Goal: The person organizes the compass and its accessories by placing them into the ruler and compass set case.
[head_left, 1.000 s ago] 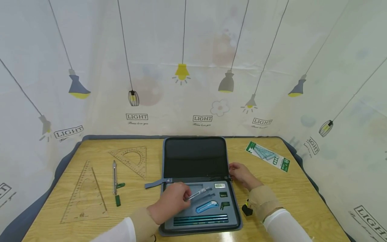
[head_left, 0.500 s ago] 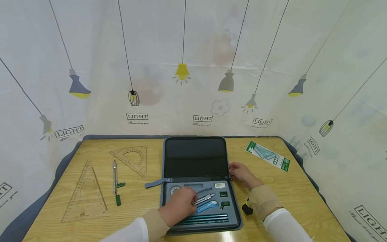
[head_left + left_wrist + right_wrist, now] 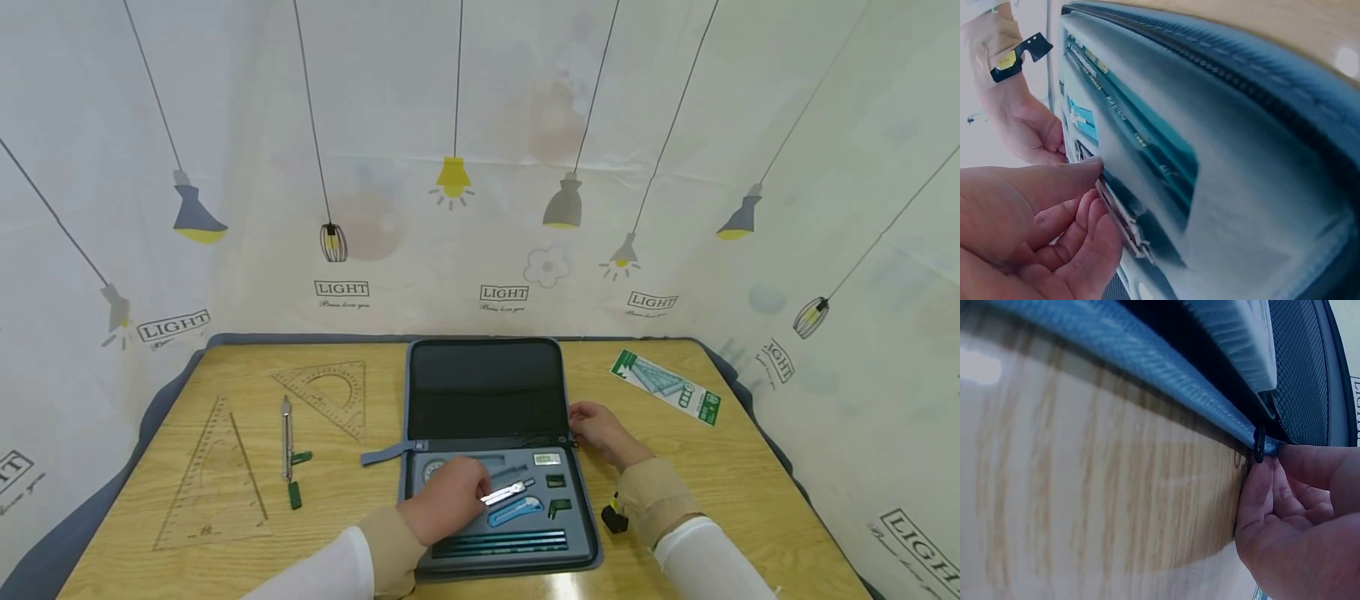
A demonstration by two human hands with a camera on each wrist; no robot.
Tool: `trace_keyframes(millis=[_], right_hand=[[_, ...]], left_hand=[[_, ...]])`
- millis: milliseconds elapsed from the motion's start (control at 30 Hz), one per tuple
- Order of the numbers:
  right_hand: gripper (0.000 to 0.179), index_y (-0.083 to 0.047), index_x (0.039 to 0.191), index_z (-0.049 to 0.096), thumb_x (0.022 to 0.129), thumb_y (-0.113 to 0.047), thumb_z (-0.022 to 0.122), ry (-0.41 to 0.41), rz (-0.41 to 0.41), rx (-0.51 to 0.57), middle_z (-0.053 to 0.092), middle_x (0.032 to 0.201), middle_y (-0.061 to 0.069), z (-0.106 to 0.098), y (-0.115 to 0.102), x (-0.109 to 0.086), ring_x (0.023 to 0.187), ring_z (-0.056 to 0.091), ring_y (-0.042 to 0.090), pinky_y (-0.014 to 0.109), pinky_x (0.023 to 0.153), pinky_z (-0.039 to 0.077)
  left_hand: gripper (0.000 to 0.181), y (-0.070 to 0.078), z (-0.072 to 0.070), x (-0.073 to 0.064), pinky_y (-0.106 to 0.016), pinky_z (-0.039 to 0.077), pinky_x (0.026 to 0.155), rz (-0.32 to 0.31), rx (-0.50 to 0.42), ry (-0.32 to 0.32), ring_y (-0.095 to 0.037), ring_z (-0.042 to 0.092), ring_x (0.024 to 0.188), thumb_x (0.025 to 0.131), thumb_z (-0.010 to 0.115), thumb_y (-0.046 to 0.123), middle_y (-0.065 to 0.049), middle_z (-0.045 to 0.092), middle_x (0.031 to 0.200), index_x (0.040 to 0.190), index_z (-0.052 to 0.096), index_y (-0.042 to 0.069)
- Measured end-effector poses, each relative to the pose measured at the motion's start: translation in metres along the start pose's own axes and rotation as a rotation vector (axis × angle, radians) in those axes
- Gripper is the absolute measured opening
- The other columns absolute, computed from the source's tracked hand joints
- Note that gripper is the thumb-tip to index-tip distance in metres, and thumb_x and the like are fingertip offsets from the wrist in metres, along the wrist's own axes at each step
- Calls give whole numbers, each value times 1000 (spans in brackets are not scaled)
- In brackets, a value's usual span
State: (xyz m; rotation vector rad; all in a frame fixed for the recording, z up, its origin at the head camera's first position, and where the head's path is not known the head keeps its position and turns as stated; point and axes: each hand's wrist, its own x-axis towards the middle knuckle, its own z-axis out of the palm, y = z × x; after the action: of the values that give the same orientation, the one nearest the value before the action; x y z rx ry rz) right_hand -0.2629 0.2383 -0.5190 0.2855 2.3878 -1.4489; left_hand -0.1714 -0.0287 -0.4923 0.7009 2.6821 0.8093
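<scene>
An unzipped blue-grey stationery case (image 3: 502, 564) lies spread on the table, its black lid (image 3: 486, 390) folded back. My left hand (image 3: 448, 500) is over the grey insert and pinches a silver drawing compass (image 3: 512, 492) between thumb and fingers, right at its slot. In the left wrist view the compass (image 3: 1124, 219) slants along the insert. Just below it sit a blue utility knife (image 3: 515, 511) and several dark green pencils (image 3: 498, 543). My right hand (image 3: 606, 433) pinches the case's right edge near the hinge, beside the black zipper pull (image 3: 1260, 445).
Two clear set squares, one large (image 3: 213, 483) and one smaller (image 3: 330, 392), lie left of the case. Between them is a silver compass-like tool (image 3: 287, 442) with green parts. A green-and-white packet (image 3: 665, 387) lies at the back right. An eraser (image 3: 547, 459) sits in the insert.
My left hand has moved right and slightly nearer with the compass, bringing it down from above the insert to the slot over the knife. The right hand has stayed at the case edge.
</scene>
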Motion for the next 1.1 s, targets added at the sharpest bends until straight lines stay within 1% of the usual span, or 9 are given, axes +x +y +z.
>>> trace_keyframes(millis=[167,367,467,600,667,800,900,1000,1100], right_hand=[[26,3,119,55,94,-2,47,-1,-7,-4,57,96,9,0,0,0,86,54,18,28,74,48],[27,2,120,56,95,-3,47,3,7,-5,58,99,9,0,-1,-1,87,54,18,29,75,47],[27,2,120,55,95,-2,47,6,3,-8,57,99,10,0,-1,-1,87,54,18,29,75,47],[27,3,120,55,94,-2,47,8,-8,-10,58,98,10,1,0,-1,86,54,18,29,74,48],[27,3,120,55,94,-2,47,5,-10,-11,58,98,10,1,0,-2,86,54,18,29,75,48],[27,2,120,55,95,-2,47,5,4,-14,57,99,10,1,-1,-2,87,53,19,29,75,47],[28,1,121,56,95,-3,47,8,13,-17,57,100,10,1,-2,-1,88,53,20,29,75,47],[28,1,122,55,95,-3,47,7,15,-22,57,100,10,0,-1,0,90,54,20,29,75,48],[28,1,122,55,95,-3,47,9,16,-20,58,100,10,0,-1,0,89,54,20,29,75,48]], left_hand=[[6,-3,1,-1,-21,44,58,47,8,12,-3,50,65,79,71,5,8,59,70,78,70,11],[12,-3,3,-4,-19,46,61,115,48,19,-1,52,67,82,66,5,9,61,72,74,70,13],[12,-3,4,-5,-19,47,62,127,64,20,-2,52,69,82,65,5,9,61,73,74,70,13],[10,-7,2,-8,-20,47,62,109,24,43,-2,53,70,83,65,5,6,63,77,79,72,11],[8,-12,-3,-10,-21,46,61,83,-5,72,-3,53,70,84,64,7,6,63,78,83,72,10],[8,-30,-18,-16,-24,47,63,21,-29,186,-7,54,73,83,65,8,3,62,82,89,71,9],[10,-48,-33,-20,-26,47,62,-65,-74,263,-10,55,71,81,67,6,0,62,80,90,70,6],[11,-66,-49,-26,-27,46,61,-177,-127,315,-11,53,69,79,68,6,-1,61,76,90,68,3],[15,-87,-67,-34,-31,46,62,-266,-116,342,-14,54,70,81,68,8,-4,61,78,94,68,1]])
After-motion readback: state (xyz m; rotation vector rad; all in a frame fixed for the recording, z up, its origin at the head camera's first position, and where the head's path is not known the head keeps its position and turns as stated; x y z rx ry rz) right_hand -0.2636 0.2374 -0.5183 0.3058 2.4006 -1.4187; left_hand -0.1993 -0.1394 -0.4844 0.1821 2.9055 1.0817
